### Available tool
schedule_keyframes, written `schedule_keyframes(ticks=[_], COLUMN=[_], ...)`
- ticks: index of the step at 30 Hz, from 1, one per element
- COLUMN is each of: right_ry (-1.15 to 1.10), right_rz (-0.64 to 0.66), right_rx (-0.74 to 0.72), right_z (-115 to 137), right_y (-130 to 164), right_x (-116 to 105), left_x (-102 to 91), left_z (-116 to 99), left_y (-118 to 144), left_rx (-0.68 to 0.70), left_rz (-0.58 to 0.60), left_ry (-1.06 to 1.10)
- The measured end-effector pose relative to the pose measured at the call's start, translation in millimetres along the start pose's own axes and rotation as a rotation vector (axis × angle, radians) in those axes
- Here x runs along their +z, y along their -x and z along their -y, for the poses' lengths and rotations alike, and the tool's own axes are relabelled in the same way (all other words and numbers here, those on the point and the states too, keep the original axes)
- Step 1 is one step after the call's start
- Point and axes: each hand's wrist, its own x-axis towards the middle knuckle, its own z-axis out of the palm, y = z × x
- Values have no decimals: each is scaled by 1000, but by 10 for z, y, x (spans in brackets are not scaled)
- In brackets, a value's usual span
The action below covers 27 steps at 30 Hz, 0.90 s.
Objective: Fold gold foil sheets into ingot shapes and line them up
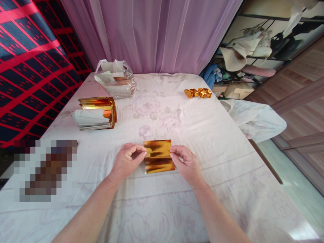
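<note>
1. Gold foil sheet [159, 156] lies flat on the bench [202, 135], straight in front of the person, near the front edge and centred between both hands.
2. Left hand [128, 161] pinches the sheet's left edge between thumb and forefinger; other fingers curled in. Grasping the sheet, not clenched empty.
3. Right hand [186, 161] does the same on the right edge, so the grip is mirrored. Holding both edges likely keeps the thin foil taut and square against the cloth.
4. Stack of sheets [97, 113], gold face up with white backs showing, sits far left within reach of the left hand. It looks like the supply pile.
5. Plastic bag [115, 79] with more paper sits behind that stack, near the curtain [152, 33].
6. Small folded gold pieces [197, 92] are grouped at the far right, well apart from the flat sheet. Probably kept there to stay clear of the working spot.
7. White cloth bag [255, 118] hangs off the bench's right edge.
8. Pixelated patch at the near left: cannot tell what it is.
</note>
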Motion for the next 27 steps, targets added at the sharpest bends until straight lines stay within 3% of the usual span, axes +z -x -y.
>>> schedule_keyframes(ticks=[8,27], right_ry=[86,263], right_rz=[-5,88], right_rx=[-34,40], right_z=[0,-57], right_y=[4,5], right_x=[30,120], left_x=[16,32], left_z=[23,-70], left_y=[4,7], left_rx=[45,113], left_rz=[22,68], left_ry=[-76,-291])
